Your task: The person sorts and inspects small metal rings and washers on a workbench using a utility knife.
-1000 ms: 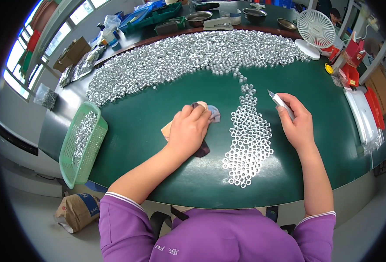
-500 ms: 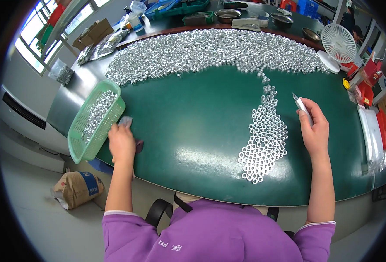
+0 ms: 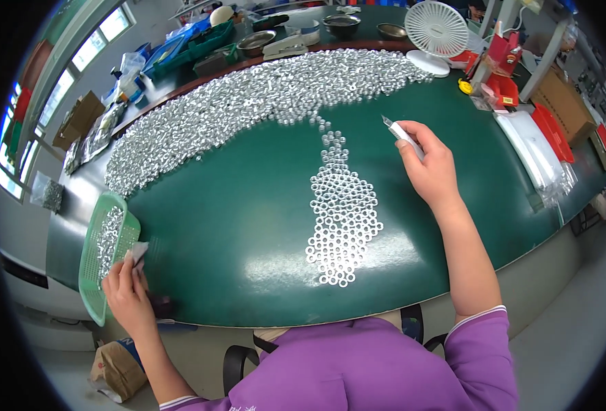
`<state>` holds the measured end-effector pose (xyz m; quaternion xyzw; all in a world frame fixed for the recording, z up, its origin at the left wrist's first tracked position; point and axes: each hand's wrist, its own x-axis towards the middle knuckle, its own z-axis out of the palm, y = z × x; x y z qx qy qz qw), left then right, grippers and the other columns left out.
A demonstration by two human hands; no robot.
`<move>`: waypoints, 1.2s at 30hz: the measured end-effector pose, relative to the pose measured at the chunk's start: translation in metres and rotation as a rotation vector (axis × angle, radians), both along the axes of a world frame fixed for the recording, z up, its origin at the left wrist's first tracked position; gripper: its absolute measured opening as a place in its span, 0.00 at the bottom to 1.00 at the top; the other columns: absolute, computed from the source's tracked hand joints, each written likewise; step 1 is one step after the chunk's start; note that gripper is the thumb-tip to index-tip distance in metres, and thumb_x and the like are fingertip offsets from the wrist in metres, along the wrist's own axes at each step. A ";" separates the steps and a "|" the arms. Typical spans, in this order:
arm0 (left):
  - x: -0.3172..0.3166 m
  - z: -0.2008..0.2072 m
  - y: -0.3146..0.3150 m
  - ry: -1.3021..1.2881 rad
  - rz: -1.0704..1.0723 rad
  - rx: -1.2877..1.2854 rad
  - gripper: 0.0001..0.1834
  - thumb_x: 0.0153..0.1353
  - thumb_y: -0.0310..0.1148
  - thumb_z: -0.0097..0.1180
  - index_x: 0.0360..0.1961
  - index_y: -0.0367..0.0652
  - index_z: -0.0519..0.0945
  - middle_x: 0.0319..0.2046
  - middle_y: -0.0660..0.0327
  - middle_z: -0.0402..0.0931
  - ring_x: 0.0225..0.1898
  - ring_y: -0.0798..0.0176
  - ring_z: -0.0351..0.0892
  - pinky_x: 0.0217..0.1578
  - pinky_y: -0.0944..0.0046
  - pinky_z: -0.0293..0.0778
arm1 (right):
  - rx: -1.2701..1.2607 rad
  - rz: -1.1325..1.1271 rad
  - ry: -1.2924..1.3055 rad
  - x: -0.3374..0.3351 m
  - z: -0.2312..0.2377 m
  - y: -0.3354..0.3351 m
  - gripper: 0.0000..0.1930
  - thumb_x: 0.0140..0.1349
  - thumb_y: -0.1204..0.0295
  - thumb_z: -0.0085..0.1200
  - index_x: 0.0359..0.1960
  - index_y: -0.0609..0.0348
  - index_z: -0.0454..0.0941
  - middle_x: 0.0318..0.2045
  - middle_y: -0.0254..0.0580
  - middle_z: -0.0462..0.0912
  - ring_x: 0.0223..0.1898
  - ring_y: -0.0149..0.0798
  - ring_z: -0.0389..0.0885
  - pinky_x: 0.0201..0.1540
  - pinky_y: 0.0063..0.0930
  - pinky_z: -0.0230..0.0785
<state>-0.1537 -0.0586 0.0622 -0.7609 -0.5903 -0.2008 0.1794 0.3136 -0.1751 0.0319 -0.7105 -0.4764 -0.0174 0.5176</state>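
My right hand (image 3: 430, 164) is closed around a white craft knife (image 3: 406, 134), its thin blade pointing up and to the left above the green tabletop (image 3: 228, 226). To the left of it, small silver ring-shaped nuts (image 3: 344, 219) lie flat in a single-layer patch that trails up to a big heap of nuts (image 3: 262, 96). At the table's left edge my left hand (image 3: 129, 298) pinches a pale crumpled scrap (image 3: 139, 252); whether it is cloth or plastic I cannot tell. That hand is beside a light green perforated basket (image 3: 89, 274) holding more metal pieces.
A white fan (image 3: 437, 31) stands beyond the heap's right end. Clear plastic bags (image 3: 527, 151) and a red tray (image 3: 551, 131) lie along the right side. Metal bowls (image 3: 341, 26) stand at the back. A brown paper sack (image 3: 117, 372) sits on the floor at left.
The view has swung to the right, so the table's things appear further left. The right hand keeps the knife beside the nut patch; the left hand has shifted slightly nearer me along the basket with the scrap.
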 end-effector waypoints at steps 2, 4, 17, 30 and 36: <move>0.032 -0.021 0.022 0.186 -0.126 0.016 0.18 0.61 0.31 0.48 0.52 0.43 0.73 0.56 0.53 0.65 0.58 0.45 0.61 0.57 0.49 0.58 | -0.101 -0.101 -0.019 0.012 -0.006 -0.001 0.12 0.58 0.69 0.49 0.44 0.54 0.75 0.37 0.43 0.80 0.37 0.44 0.79 0.40 0.34 0.70; 0.042 -0.057 0.042 0.236 -0.077 -0.044 0.24 0.61 0.34 0.47 0.59 0.41 0.65 0.64 0.51 0.52 0.66 0.42 0.46 0.63 0.41 0.44 | -0.155 -0.162 -0.118 0.019 -0.015 -0.002 0.13 0.55 0.71 0.50 0.43 0.53 0.75 0.39 0.43 0.77 0.39 0.48 0.77 0.42 0.37 0.70; 0.091 -0.053 -0.031 -0.114 -0.583 -0.459 0.27 0.64 0.43 0.40 0.59 0.36 0.61 0.65 0.49 0.50 0.67 0.42 0.44 0.63 0.46 0.45 | -0.477 -0.132 -0.262 0.059 -0.025 -0.021 0.17 0.51 0.71 0.56 0.45 0.52 0.76 0.39 0.45 0.73 0.44 0.49 0.72 0.49 0.40 0.67; 0.090 -0.052 -0.056 -0.243 -0.829 -0.194 0.16 0.62 0.31 0.44 0.47 0.33 0.73 0.51 0.45 0.70 0.56 0.40 0.65 0.56 0.47 0.60 | -0.345 0.087 0.002 0.107 -0.002 -0.054 0.15 0.55 0.69 0.55 0.45 0.55 0.77 0.38 0.42 0.77 0.39 0.38 0.77 0.45 0.30 0.71; 0.088 -0.053 -0.058 -0.273 -0.795 -0.192 0.14 0.61 0.28 0.45 0.46 0.32 0.74 0.49 0.46 0.71 0.55 0.41 0.66 0.56 0.47 0.61 | -0.216 -0.084 0.046 0.119 -0.005 -0.060 0.14 0.54 0.72 0.54 0.43 0.56 0.77 0.33 0.39 0.77 0.32 0.34 0.77 0.40 0.27 0.71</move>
